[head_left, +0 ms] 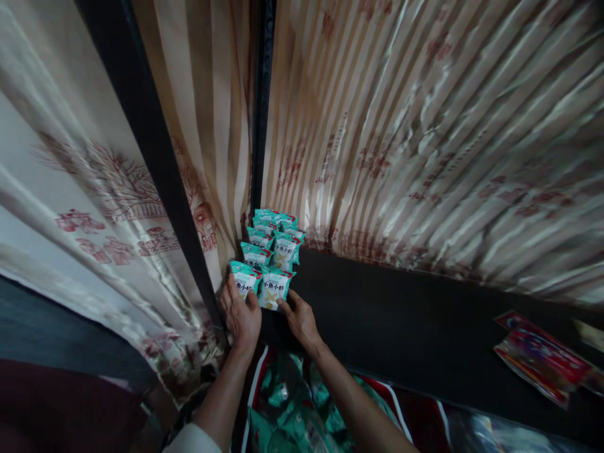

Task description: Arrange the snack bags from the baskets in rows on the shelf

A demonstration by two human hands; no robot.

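Small teal-and-white snack packets stand upright in two columns at the shelf's left corner. My left hand (241, 318) grips the front left packet (244, 281), fingers along its left side and thumb across its front. The front right packet (274, 288) is held at its lower right edge by my right hand (301, 318), thumb on the face. These two packets touch side by side. Behind them are more of the same kind, among them a packet (285, 249) in the right column; the rear ones are partly hidden.
A black shelf (377, 302) runs to the right, with red snack bags (542, 355) at its far end. Below my forearms, a red-and-white-edged box (396, 402) holds many teal packets (295, 409). A patterned curtain (377, 138) hangs behind; a dark post (155, 138) stands left.
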